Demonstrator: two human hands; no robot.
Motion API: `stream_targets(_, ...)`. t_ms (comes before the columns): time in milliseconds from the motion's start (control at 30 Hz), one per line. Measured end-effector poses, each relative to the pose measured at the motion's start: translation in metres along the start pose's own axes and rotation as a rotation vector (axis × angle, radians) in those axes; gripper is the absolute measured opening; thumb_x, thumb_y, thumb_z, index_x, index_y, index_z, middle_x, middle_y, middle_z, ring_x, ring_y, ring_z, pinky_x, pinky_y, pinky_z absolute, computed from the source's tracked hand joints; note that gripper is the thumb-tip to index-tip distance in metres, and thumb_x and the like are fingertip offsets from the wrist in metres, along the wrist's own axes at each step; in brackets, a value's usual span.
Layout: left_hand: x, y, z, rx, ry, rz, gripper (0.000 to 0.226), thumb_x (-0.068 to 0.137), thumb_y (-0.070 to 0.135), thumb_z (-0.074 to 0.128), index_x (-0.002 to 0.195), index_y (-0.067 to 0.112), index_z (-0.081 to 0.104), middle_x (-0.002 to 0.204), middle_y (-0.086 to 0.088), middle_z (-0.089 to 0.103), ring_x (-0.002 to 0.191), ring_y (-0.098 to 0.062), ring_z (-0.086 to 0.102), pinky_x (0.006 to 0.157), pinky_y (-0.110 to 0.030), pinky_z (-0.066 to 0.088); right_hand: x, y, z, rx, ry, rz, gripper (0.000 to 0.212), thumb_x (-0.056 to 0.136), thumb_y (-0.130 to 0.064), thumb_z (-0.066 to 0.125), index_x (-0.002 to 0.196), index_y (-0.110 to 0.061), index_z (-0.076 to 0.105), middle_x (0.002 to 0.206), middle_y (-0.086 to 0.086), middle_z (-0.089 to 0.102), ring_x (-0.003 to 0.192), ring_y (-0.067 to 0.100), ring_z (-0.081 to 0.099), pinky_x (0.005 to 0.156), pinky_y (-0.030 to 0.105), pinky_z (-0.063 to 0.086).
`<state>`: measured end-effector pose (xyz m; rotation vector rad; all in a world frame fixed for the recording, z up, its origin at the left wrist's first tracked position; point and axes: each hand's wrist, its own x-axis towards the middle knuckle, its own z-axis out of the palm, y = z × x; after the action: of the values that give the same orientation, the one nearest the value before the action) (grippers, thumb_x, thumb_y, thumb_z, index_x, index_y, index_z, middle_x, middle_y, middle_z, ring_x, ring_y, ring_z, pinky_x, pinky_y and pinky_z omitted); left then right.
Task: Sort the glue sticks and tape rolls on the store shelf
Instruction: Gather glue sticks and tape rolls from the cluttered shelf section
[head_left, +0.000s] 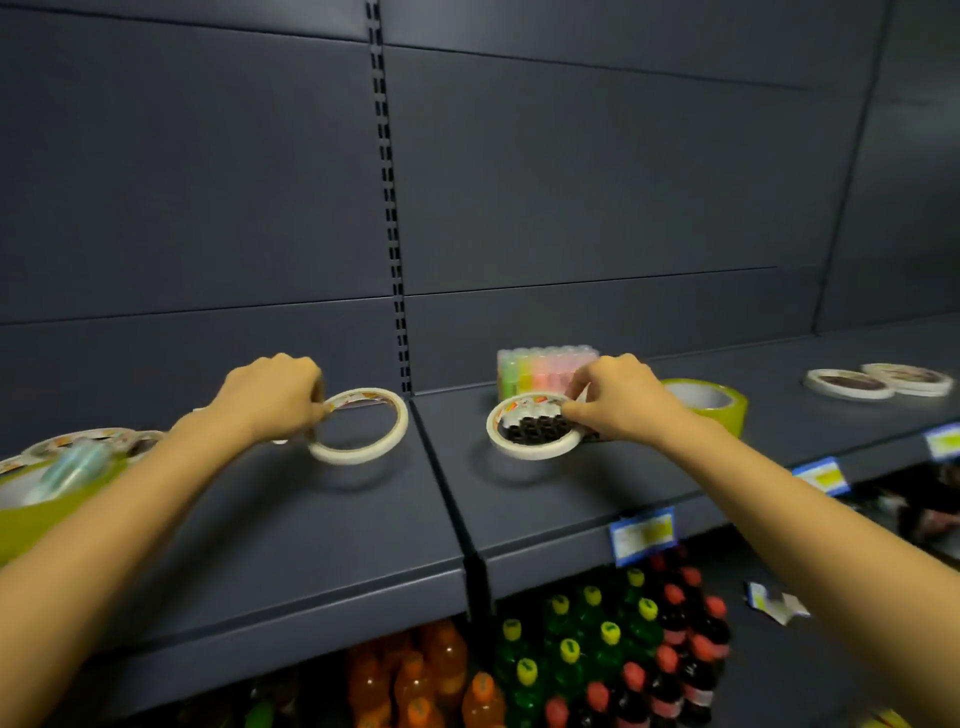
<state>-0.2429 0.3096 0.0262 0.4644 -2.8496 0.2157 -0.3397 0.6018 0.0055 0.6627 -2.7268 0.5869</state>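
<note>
left grip pinches white tape roll by rim | right grip pinches second roll | likely light, stiff rings; rim hold suits

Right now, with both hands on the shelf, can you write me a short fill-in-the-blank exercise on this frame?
1. The left hand grips a white tape roll to the ___ of the slotted upright.
2. The right hand pinches a second white roll in ___ of the pastel glue sticks.
3. Far right on the shelf lie ___ flat white rolls.
4. The drink bottles stand ___ that shelf.

Missing words: left; front; two; below.
</note>
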Motion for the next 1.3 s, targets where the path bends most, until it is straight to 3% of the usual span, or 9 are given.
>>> stream_targets(133,0.0,0.075,-0.013,-0.079,0.058,0.054,0.02,0.088,0.035,0.058,0.092,0.02,0.069,0.089,-0.004,0.067,0.08,-0.023,0.059,0.065,-0.03,0.043,-0.021,0.061,-0.036,0.004,0.001,0.045,0.018,0.083,-0.032,0.062,0.087,-0.016,0.07,0.084,0.01,0.072,0.083,0.029,0.066,0.083,0.037,0.053)
stream_targets(267,-0.004,0.153,-0.02,-0.147,0.098,0.117,0.017,0.086,0.036,0.059,0.086,0.021,0.068,0.093,-0.005,0.068,0.085,-0.026,0.061,0.067,-0.029,0.042,-0.043,0.127,-0.066,0.006,0.016,0.089,0.017,0.083,-0.028,0.063,0.091,-0.015,0.069,0.086,0.01,0.071,0.074,0.026,0.062,0.079,0.038,0.055)
stream_targets(467,-0.007,0.269,-0.026,-0.182,0.114,0.242,0.021,0.086,0.038,0.059,0.087,0.02,0.069,0.093,-0.007,0.069,0.085,-0.026,0.061,0.066,-0.028,0.04,-0.077,0.224,-0.11,-0.037,0.087,0.162,0.015,0.084,-0.026,0.062,0.086,-0.013,0.07,0.084,0.011,0.072,0.074,0.026,0.063,0.072,0.038,0.055)
stream_targets(567,-0.002,0.322,-0.029,-0.227,0.119,0.301,0.017,0.084,0.035,0.061,0.087,0.021,0.07,0.098,-0.009,0.07,0.093,-0.029,0.063,0.068,-0.03,0.043,-0.092,0.265,-0.127,-0.082,0.131,0.203,0.017,0.083,-0.026,0.063,0.088,-0.012,0.071,0.084,0.01,0.066,0.075,0.024,0.058,0.063,0.031,0.046)
stream_targets(667,0.006,0.372,-0.03,-0.25,0.128,0.333,0.016,0.082,0.034,0.061,0.087,0.022,0.07,0.098,-0.007,0.069,0.095,-0.029,0.062,0.07,-0.031,0.042,-0.101,0.303,-0.143,-0.097,0.154,0.274,0.019,0.083,-0.027,0.063,0.092,-0.012,0.071,0.087,0.009,0.068,0.08,0.026,0.061,0.067,0.032,0.047)
stream_targets(767,0.02,0.419,-0.031,-0.268,0.123,0.379,0.019,0.084,0.035,0.061,0.09,0.02,0.07,0.087,-0.003,0.065,0.081,-0.022,0.058,0.065,-0.03,0.04,-0.103,0.339,-0.158,-0.103,0.171,0.328,0.019,0.083,-0.027,0.062,0.092,-0.013,0.071,0.092,0.012,0.07,0.083,0.03,0.064,0.072,0.035,0.053)
stream_targets(933,0.056,0.489,-0.025,-0.291,0.106,0.429,0.018,0.084,0.031,0.062,0.09,0.016,0.069,0.088,-0.005,0.068,0.084,-0.025,0.062,0.068,-0.031,0.047,-0.093,0.395,-0.173,-0.137,0.211,0.387,0.024,0.085,-0.033,0.062,0.096,-0.015,0.072,0.097,0.012,0.071,0.09,0.029,0.063,0.069,0.031,0.046)
stream_targets(1300,0.154,0.599,-0.004,-0.275,0.071,0.429,0.021,0.085,0.027,0.06,0.097,0.011,0.068,0.095,-0.009,0.069,0.088,-0.026,0.063,0.069,-0.031,0.046,-0.01,0.495,-0.183,-0.112,0.158,0.433,0.024,0.087,-0.032,0.06,0.1,-0.013,0.069,0.097,0.013,0.069,0.087,0.03,0.064,0.08,0.043,0.056)
